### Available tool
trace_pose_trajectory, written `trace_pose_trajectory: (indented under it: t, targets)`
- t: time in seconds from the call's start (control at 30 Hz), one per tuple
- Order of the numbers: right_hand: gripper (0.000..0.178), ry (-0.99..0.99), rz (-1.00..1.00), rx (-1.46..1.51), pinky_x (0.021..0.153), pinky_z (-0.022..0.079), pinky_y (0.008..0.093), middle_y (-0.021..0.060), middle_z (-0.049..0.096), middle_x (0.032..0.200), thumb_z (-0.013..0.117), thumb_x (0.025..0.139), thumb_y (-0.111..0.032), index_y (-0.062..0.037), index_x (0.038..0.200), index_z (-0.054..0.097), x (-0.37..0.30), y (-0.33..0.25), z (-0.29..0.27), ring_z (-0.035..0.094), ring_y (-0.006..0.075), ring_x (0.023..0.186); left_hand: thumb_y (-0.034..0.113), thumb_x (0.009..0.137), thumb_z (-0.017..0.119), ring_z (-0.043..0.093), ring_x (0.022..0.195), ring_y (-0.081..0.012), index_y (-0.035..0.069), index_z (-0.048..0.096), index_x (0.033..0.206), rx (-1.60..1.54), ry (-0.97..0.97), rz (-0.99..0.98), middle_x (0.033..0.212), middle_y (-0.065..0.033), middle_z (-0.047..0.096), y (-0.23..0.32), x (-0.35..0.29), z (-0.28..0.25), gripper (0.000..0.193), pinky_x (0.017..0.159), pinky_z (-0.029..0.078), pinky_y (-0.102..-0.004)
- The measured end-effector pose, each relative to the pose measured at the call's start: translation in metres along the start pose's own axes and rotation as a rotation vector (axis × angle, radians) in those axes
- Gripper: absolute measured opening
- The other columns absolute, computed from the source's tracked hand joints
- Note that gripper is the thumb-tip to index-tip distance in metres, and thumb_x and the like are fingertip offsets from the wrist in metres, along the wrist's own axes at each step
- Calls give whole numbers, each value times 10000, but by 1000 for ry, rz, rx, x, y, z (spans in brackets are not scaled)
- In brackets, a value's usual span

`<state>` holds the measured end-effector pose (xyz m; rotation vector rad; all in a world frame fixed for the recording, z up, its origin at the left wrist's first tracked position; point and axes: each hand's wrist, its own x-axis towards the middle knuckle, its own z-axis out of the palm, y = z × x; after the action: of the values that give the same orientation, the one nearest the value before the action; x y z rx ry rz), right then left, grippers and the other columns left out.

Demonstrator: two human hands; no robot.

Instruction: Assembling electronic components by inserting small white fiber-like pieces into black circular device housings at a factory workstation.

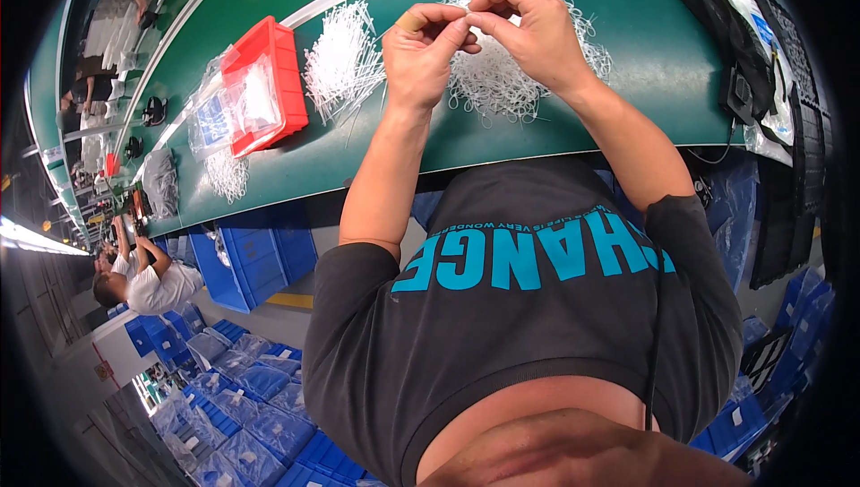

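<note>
My left hand [417, 57] and my right hand [540, 41] meet at the fingertips above the green table, thumb and forefinger of each pinched together. What they hold between them is too small and too covered by the fingers to make out. Under and behind my right hand spreads a heap of white looped cable ties [497, 84]. A pile of straight white cable ties [339, 61] lies to the left of my left hand. No other thing is touched by either hand.
Left of the straight pile stands a red bin [288, 75] with clear plastic bags [255, 102]. A small white pile [226, 173] lies beside it. At the right are a black bag [708, 17] and cord. Blue crates [255, 258] stand below the table; a co-worker [161, 281] is far left.
</note>
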<state>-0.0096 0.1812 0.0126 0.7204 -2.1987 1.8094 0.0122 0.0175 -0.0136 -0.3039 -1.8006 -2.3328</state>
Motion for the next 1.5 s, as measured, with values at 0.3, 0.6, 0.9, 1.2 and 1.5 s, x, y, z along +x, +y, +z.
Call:
trace_pose_trajectory:
  t: [0.3, 0.6, 0.9, 1.2, 1.5]
  targets:
    - [152, -44, 62, -32, 692, 534, 300, 87, 705, 816, 700, 827, -122, -2, 911, 659, 4, 17, -2, 674, 170, 742, 74, 872, 680, 645, 712, -117, -11, 680, 949, 317, -48, -119, 807, -61, 677, 1, 25, -24, 115, 643, 562, -273]
    - [162, -20, -25, -241, 747, 506, 298, 58, 681, 842, 692, 851, -147, -23, 951, 666, 9, 31, -6, 632, 157, 798, 249, 764, 744, 692, 839, -266, 81, 725, 879, 1700, 47, -222, 849, -124, 718, -29, 149, -172, 205, 773, 529, -369]
    - [150, -35, 29, -218, 749, 504, 287, 64, 677, 842, 683, 855, -130, -16, 951, 660, 10, 32, -3, 633, 157, 792, 189, 811, 662, 670, 944, -325, 83, 714, 890, 1703, -38, -244, 955, -150, 706, -41, 156, -192, 142, 831, 522, -405]
    - [311, 106, -200, -192, 837, 508, 361, 120, 664, 1025, 707, 834, -203, -26, 1073, 619, 24, 16, 20, 644, 250, 958, 68, 926, 626, 629, 713, -154, 1, 612, 977, -54, -73, -113, 867, -126, 663, 38, 97, -87, 85, 615, 557, -287]
    - [185, 23, 41, 157, 792, 525, 281, 61, 695, 909, 676, 868, -109, -3, 1016, 646, 20, 18, 30, 660, 135, 872, -10, 877, 653, 662, 716, -172, -26, 622, 963, -234, -1, -121, 868, -130, 677, 19, 38, -36, 93, 640, 591, -314]
